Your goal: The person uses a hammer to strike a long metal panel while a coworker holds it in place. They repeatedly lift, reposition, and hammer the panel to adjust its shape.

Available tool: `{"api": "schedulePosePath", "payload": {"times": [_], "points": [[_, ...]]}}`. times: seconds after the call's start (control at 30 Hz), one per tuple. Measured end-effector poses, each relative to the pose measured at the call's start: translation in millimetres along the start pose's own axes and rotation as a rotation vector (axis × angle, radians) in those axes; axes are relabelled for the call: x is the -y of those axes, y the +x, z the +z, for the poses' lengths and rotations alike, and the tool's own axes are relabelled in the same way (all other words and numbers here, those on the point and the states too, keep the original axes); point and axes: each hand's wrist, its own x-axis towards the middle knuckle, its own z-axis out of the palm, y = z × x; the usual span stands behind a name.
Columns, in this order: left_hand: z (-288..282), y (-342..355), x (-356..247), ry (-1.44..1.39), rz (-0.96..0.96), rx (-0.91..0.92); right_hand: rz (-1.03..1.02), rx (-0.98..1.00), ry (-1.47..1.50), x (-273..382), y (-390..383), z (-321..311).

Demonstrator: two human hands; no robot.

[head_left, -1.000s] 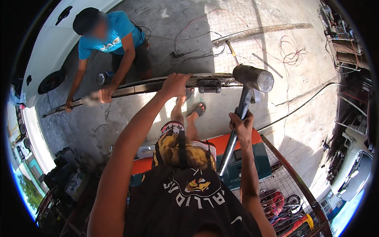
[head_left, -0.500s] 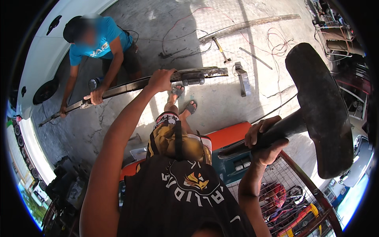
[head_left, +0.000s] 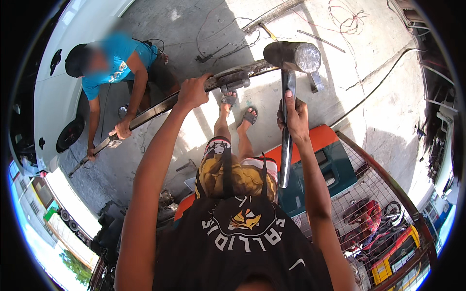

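My left hand is closed round a long, worn metal bar that slants across the view. A sledgehammer is in my right hand, gripped by its dark metal handle. Its heavy head is over the bar's right end and hides it; I cannot tell whether they touch. Against the bar, right of my left hand, is a dark rounded metal piece. A co-worker in a blue shirt bends at the left, with both hands on the bar's other end.
A white vehicle stands behind the co-worker. On the concrete floor lie a small hammer, a thin rod and loose cables. Near me are an orange and green panel and a wire-mesh rack holding tools.
The sledgehammer has swung down and left from the raised right side to the bar's right end. My left hand still grips the bar, and the whole view has shifted slightly.
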Motion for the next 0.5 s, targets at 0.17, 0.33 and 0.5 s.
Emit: {"api": "schedulePosePath", "payload": {"times": [0.17, 0.33, 0.5], "points": [[0, 13, 2, 0.031, 0.066, -0.046, 0.097, -0.102, -0.046, -30, -47, -39], [1, 19, -9, 0.037, 0.141, -0.085, 0.255, -0.199, -0.213, -135, -101, -67], [-2, 13, 5, -0.020, 0.193, -0.080, 0.535, -0.256, -0.162, -277, -129, -54]]}}
